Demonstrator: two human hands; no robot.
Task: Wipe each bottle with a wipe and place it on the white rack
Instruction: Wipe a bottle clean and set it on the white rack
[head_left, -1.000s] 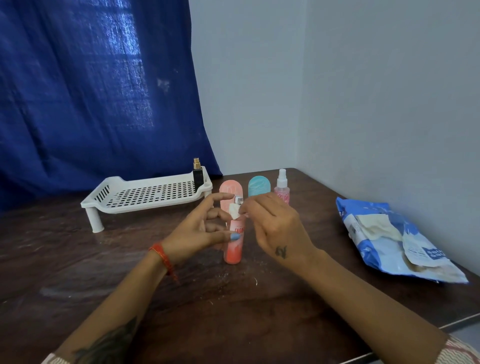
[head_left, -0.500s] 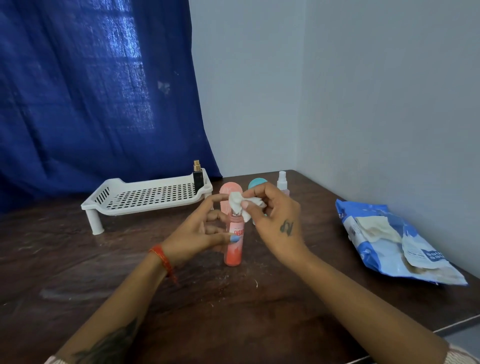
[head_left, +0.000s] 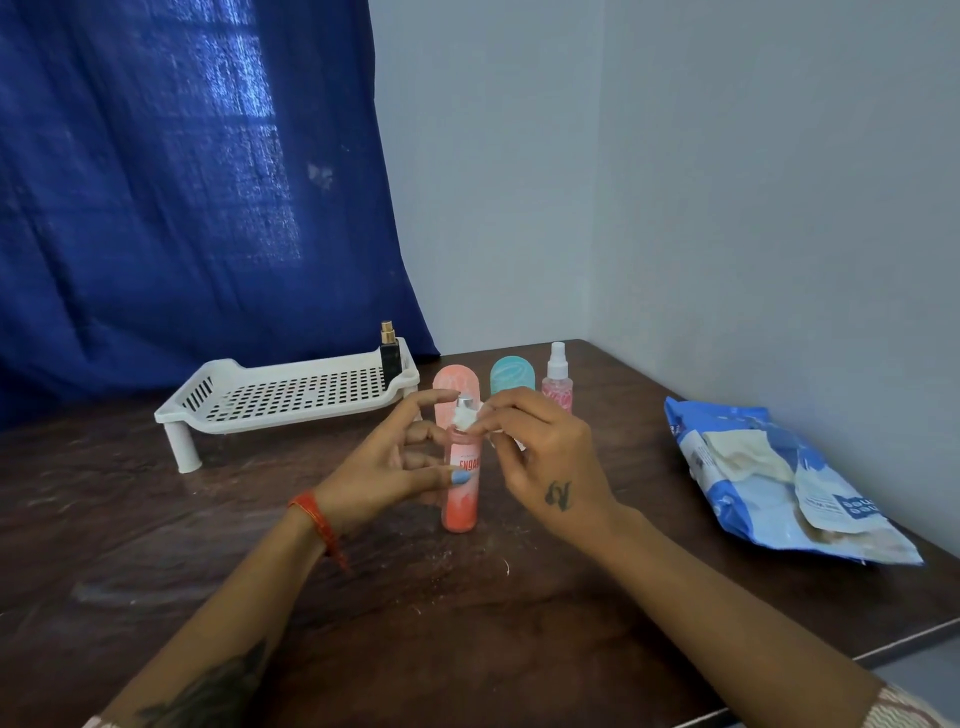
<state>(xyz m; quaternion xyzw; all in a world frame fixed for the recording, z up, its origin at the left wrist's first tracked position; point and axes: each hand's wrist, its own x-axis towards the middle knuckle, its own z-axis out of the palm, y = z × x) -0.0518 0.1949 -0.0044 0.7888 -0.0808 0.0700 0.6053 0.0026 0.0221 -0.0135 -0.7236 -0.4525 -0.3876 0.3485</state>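
Coral spray bottle (head_left: 460, 486) stands upright on the table (head_left: 467, 623), centre of my view, cap off, silver nozzle showing at top. Left hand (head_left: 387, 470) holds it mid-body: thumb w/ blue nail across the label, other fingers curled round the far side, index lifted toward the nozzle. Right hand (head_left: 545, 462) pinches a small white wipe (head_left: 464, 418) btwn fingertips and presses it vs. the bottle's neck, just under the nozzle. Both hands close together, meeting at the bottle top.

Just behind the bottle: coral cap (head_left: 452, 395) upright, partly hidden by the left fingers. Beside it to the right, teal cap (head_left: 511, 375), then a small pink spray bottle (head_left: 557, 382) w/ white pump, its lower part behind the right hand. All three on the table, near the back edge.

White rack (head_left: 280, 397) sits back-left, on short legs, perforated deck. One dark bottle w/ gold sprayer (head_left: 389, 351) stands at its right end.

Far right of the table: blue-and-white wipes pack (head_left: 769, 483) lying flat, opened, pale wipes showing at the opening. Well apart from the hands.

Red thread band (head_left: 317, 522) on left wrist. Blue curtain (head_left: 182, 182) behind rack; pale wall (head_left: 727, 208) at right.
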